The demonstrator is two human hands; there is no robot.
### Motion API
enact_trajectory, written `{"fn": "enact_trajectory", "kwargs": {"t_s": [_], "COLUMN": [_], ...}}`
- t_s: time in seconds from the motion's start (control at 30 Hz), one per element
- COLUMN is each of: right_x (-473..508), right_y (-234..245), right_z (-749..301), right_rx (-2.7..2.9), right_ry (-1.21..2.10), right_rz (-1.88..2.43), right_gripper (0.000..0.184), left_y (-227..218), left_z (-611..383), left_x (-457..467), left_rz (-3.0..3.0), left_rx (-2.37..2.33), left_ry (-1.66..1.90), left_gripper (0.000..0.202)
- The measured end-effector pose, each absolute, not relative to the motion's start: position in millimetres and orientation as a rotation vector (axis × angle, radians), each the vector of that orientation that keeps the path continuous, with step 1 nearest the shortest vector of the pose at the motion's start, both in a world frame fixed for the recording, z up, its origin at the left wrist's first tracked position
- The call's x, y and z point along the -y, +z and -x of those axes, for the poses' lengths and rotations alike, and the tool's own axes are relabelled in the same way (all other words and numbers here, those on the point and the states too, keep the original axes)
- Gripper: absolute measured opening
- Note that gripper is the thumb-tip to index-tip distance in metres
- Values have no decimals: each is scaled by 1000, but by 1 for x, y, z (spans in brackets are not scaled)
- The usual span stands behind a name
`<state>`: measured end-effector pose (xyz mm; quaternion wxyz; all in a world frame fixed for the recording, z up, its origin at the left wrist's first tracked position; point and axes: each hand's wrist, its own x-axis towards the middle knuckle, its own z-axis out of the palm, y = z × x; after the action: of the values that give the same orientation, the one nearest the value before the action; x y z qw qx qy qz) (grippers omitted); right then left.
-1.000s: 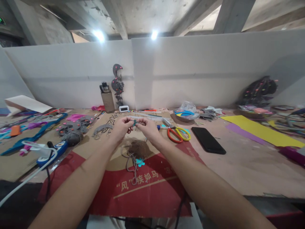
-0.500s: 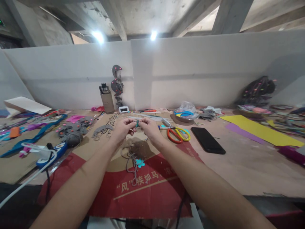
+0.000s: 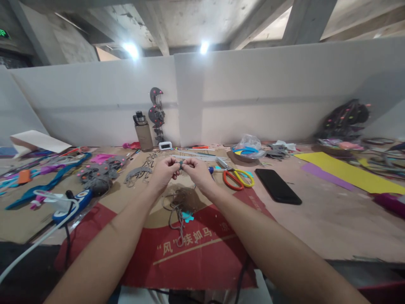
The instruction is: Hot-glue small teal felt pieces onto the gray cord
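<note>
My left hand [image 3: 164,171] and my right hand [image 3: 196,171] meet above the table, fingertips pinched together on one small teal piece [image 3: 180,164]. Both hands are closed on it. Below them lies a grey cut-out shape with dangling strips [image 3: 179,202] and a small teal scrap [image 3: 187,217], on a red and brown cardboard sheet [image 3: 202,253].
Orange and yellow scissors [image 3: 236,178] and a black phone [image 3: 277,191] lie right of my hands. A bottle [image 3: 142,131], a small white clock [image 3: 165,145] and a bowl with a plastic bag [image 3: 247,150] stand behind. Grey and blue cut-outs [image 3: 95,173], a glue gun [image 3: 71,202] at left; yellow sheet [image 3: 344,173] at right.
Both hands have stayed together on the small piece, with only slight finger shifts; the view has drifted a little.
</note>
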<state>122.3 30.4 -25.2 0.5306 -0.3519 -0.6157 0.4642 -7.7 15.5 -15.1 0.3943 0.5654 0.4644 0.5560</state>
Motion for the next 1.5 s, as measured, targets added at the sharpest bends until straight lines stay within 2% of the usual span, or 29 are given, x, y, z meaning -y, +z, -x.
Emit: {"fn": "enact_trajectory", "kwargs": {"t_s": [0.23, 0.57, 0.83, 1.2, 1.5], "right_x": [-33, -44, -39, -39, -41], "right_y": [-30, -26, -25, -27, -25], "right_z": [-120, -135, -136, -136, -139], "right_rx": [1507, 1505, 1745, 1867, 1888], "right_ry": [1075, 970, 806, 616, 590], "right_rz": [815, 878, 871, 905, 930], "right_gripper": [20, 13, 11, 9, 12], "left_y": [-16, -7, -3, -5, 0], "left_z": [11, 12, 24, 30, 29], "left_x": [-20, -14, -18, -18, -16], "left_rz": [-1332, -1342, -1425, -1845, -1561], "left_rx": [-1114, -1019, -1106, -1272, -1152], "left_ry": [1485, 1247, 1335, 1152, 1173], "left_gripper": [18, 34, 25, 24, 28]}}
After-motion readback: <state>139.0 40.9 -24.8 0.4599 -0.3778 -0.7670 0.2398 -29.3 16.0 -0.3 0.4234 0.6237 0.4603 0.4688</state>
